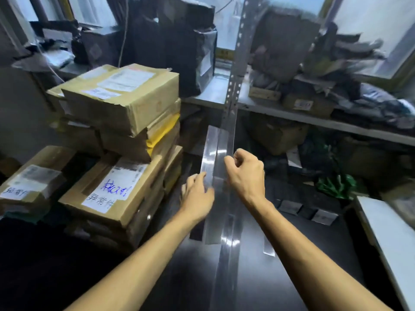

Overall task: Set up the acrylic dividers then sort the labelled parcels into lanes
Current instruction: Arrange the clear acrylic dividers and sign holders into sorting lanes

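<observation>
A long clear acrylic divider (225, 140) stands on edge along the middle of the dark table (280, 277), running away from me. A second clear strip (210, 153) lies just to its left. My right hand (246, 173) pinches the top edge of the upright divider with curled fingers. My left hand (197, 196) touches the left strip with its fingertips and thumb; whether it grips is unclear. Labelled cardboard parcels (119, 97) are stacked at the left, with a lower box (112, 187) bearing blue handwriting on its label.
A metal shelf upright (234, 70) rises behind the dividers, with cluttered shelves (314, 122) of bags and boxes to the right. Small grey pieces (323, 217) and a short clear strip (268, 249) lie on the table. A white board (390, 239) sits at the right edge.
</observation>
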Demonstrator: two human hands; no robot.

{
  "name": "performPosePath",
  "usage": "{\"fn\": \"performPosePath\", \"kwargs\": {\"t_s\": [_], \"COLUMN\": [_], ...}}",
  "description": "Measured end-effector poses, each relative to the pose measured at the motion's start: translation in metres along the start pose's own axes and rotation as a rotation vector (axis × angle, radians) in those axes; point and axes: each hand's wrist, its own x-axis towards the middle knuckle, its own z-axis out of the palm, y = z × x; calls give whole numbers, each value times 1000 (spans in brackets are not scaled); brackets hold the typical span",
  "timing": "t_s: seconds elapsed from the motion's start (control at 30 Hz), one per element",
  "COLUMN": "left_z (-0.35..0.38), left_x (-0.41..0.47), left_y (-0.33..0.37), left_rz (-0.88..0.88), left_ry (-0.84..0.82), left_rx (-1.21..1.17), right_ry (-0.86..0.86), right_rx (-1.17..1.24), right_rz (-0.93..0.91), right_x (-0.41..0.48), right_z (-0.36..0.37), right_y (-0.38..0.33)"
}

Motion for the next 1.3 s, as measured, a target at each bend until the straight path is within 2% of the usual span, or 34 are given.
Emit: {"fn": "performPosePath", "kwargs": {"t_s": [0.13, 0.27, 0.5, 0.73, 0.93, 1.07, 1.2, 1.3], "left_z": [48, 103, 177, 216, 239, 258, 264, 268], "left_x": [-23, -56, -104, -118, -110, -108, -104, -98], "left_y": [26, 47, 46, 3, -41, -67, -66, -64], "left_rz": [-77, -174, -224, -326, -286, -248, -114, -37], "left_ry": [-121, -215, -421, -489, -560, -598, -620, -597], "left_rx": [-202, -277, -196, -70, 79, 313, 342, 358], "right_ry": [24, -69, -103, -279, -365, -415, -277, -215], "right_rx": [5, -54, -160, -218, -206, -250, -357, -348], "right_rz": [44, 188, 266, 330, 343, 385, 423, 450], "right_x": [-13, -30, -78, -121, -144, -157, -157, -145], "right_z": [-48, -96, -146, -125, -90, -86, -87, -85], "right_y": [28, 70, 133, 182, 203, 220, 230, 237]}}
